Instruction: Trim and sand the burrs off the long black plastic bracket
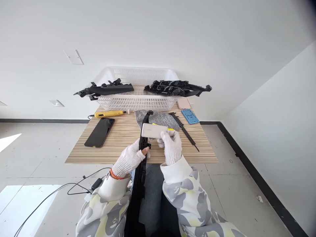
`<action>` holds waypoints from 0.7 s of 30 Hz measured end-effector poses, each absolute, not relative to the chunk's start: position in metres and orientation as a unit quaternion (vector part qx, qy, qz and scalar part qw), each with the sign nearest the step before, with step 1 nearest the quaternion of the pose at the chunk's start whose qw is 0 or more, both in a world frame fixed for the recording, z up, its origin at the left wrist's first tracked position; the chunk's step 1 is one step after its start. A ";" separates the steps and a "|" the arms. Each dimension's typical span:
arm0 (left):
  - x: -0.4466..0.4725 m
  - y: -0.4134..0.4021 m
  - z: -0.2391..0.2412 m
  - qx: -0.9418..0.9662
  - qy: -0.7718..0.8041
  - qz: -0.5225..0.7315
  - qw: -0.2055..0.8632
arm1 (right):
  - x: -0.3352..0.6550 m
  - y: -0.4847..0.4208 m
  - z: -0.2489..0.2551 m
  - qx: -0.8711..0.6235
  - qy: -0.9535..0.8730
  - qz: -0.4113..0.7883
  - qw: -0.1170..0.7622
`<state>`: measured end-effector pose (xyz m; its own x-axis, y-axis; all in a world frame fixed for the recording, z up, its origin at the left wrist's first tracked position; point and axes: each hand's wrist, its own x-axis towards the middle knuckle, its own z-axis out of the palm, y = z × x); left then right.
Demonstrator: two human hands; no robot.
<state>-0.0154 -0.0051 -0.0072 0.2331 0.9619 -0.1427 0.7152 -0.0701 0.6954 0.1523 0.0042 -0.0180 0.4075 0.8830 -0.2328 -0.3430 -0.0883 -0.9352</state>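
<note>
Patterned sleeves (197, 197) nearest. Left hand (129, 158) curls round long black plastic strip (141, 177). Right hand (172, 144) pinches pale block (154, 131), overlapping strip left of hand. Counter (123, 133) beyond hands; phone (100, 132) beyond left hand, caliper (185, 132) beyond right.

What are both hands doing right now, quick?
Left hand: closed, holding a black part.
Right hand: closed, holding a pale block.

The strip (141, 169) looks matt plastic; gloves (128, 159), knitted cloth; phone (99, 133), glossy.
</note>
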 end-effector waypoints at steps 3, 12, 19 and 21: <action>-0.015 -0.005 -0.007 0.700 0.617 0.160 0.323 | 0.152 0.004 -0.018 -0.537 -0.294 0.522 0.594; -0.014 -0.005 -0.005 0.696 0.613 0.170 0.332 | 0.153 0.005 -0.017 -0.552 -0.279 0.513 0.596; -0.015 -0.005 -0.008 0.696 0.639 0.135 0.298 | 0.154 0.005 -0.016 -0.527 -0.321 0.548 0.565; -0.015 -0.005 -0.008 0.705 0.616 0.157 0.316 | 0.154 0.005 -0.015 -0.523 -0.292 0.539 0.592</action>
<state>-0.0150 -0.0052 -0.0079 0.1930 0.9667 -0.1683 0.7679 -0.0421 0.6392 0.1535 0.0054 -0.0149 0.2484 0.9435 -0.2193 -0.3328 -0.1295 -0.9341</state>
